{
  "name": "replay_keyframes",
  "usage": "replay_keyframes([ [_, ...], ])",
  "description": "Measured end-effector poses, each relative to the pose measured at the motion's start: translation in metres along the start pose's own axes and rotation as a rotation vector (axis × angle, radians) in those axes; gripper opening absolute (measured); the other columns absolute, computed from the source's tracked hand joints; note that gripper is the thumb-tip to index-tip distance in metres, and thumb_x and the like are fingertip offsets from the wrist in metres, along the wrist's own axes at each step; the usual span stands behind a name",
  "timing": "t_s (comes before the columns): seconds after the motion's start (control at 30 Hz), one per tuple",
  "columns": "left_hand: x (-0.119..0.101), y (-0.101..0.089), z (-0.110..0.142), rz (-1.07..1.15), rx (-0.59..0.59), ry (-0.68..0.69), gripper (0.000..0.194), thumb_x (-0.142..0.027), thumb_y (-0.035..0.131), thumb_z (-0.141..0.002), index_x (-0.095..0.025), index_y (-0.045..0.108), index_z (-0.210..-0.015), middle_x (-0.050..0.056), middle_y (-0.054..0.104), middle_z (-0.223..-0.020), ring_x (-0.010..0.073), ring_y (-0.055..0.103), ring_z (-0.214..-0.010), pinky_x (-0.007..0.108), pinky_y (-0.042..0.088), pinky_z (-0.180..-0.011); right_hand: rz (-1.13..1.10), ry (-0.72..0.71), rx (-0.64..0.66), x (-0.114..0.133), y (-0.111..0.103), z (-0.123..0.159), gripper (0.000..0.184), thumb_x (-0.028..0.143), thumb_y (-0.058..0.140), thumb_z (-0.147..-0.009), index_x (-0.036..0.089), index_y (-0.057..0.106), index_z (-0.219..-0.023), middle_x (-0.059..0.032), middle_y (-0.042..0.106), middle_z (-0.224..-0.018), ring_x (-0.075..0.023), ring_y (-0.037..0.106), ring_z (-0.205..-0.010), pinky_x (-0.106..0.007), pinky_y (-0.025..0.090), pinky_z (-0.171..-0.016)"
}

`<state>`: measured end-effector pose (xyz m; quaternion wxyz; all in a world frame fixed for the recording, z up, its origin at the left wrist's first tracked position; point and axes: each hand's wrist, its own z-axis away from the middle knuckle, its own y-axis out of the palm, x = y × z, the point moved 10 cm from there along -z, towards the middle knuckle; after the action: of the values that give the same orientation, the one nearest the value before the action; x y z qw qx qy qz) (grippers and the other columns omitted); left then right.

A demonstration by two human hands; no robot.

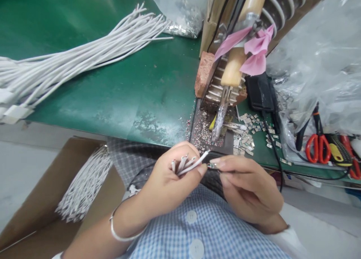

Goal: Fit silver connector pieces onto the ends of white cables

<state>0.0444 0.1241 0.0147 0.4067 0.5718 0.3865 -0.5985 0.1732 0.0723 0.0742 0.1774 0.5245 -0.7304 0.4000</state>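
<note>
My left hand (169, 180) is closed around several short white cables (187, 164), their ends sticking up past my fingers. My right hand (248, 187) pinches a small metal connector shell (211, 166) right at the tip of one cable. Both hands are held close together over my lap, just below the bench edge. Straight above them a soldering iron (225, 101) with a wooden handle hangs point-down in a stand, over a patch of solder splatter.
A big bundle of white cables (70, 59) lies across the green bench (126, 97). Loose metal shells (248, 133) are scattered by the iron. Red-handled scissors (317, 146) and plastic bags sit at the right. A cardboard box (34, 199) with cut cables stands at my lower left.
</note>
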Motion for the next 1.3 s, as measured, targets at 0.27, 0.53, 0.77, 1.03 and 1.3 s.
replay_keyframes([
  [0.27,0.033,0.021,0.017,0.045,0.162,-0.233,0.028,-0.032,0.057,-0.09,-0.019,0.048,-0.066,-0.005,0.043,-0.06,0.0111,0.038,-0.055,0.024,0.032,-0.052,-0.218,0.275,-0.009,-0.028,-0.006,0.011,0.018,0.006,0.056,-0.088,0.021,0.062,-0.094,-0.0014,0.068,-0.08,-0.0146,0.066,-0.073,-0.029,0.058,-0.062],
  [0.53,0.038,0.035,0.024,-0.01,0.257,-0.233,0.031,-0.035,0.058,-0.091,-0.02,0.048,-0.066,-0.004,0.041,-0.061,0.0114,0.036,-0.058,0.024,0.031,-0.054,-0.192,0.328,0.045,-0.033,0.012,0.001,0.008,0.024,0.068,-0.087,0.019,0.066,-0.081,0.0018,0.057,-0.067,-0.0107,0.053,-0.058,-0.022,0.042,-0.048],
  [0.77,0.031,0.017,0.025,0.11,0.154,-0.202,0.023,-0.041,0.066,-0.089,-0.019,0.063,-0.081,-0.003,0.048,-0.062,0.0115,0.04,-0.055,0.023,0.034,-0.052,-0.19,0.277,0.009,-0.029,0.006,0.001,0.011,0.013,0.063,-0.085,0.019,0.063,-0.076,0.0036,0.052,-0.065,-0.0095,0.052,-0.057,-0.02,0.043,-0.05],
  [1.03,0.026,-0.005,0.023,0.023,0.011,-0.143,0.015,-0.034,0.067,-0.091,-0.02,0.066,-0.084,-0.001,0.059,-0.066,0.0136,0.051,-0.058,0.024,0.042,-0.054,-0.179,0.274,0.225,-0.024,0.024,0.005,0.016,0.013,0.061,-0.088,0.017,0.061,-0.073,0.0037,0.052,-0.064,-0.0081,0.049,-0.056,-0.02,0.039,-0.051],
  [1.3,0.027,0.033,0.03,0.087,0.372,-0.112,0.019,-0.035,0.048,-0.101,-0.021,0.051,-0.088,0.0,0.062,-0.066,0.0135,0.055,-0.057,0.024,0.043,-0.055,-0.126,0.188,0.031,-0.016,0.008,-0.001,0.018,0.02,0.061,-0.092,0.018,0.061,-0.075,0.0035,0.051,-0.061,-0.009,0.049,-0.055,-0.021,0.041,-0.05],
])
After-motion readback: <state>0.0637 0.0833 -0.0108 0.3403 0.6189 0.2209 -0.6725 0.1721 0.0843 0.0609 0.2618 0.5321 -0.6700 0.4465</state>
